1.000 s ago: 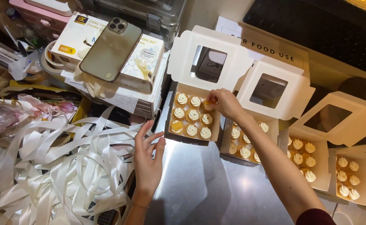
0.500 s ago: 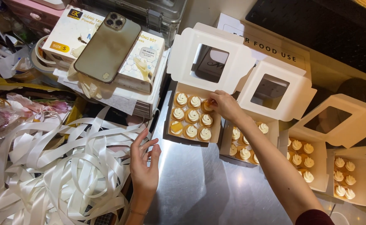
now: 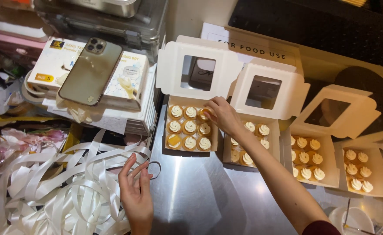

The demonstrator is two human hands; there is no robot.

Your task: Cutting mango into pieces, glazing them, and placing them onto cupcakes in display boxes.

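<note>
From the head camera, the right hand [image 3: 223, 115] pinches a frosted cupcake [image 3: 205, 114] at the top-right corner of the open windowed box [image 3: 189, 126] — the left hand [image 3: 134, 191] rests open-fingered on white ribbon [image 3: 74, 191] beside the steel counter [image 3: 200, 191].

My left hand [image 3: 135, 195] has slid down off the white ribbon pile [image 3: 65, 191] toward me, fingers now curled at one strand; my right hand [image 3: 223, 115] has hardly shifted.
</note>
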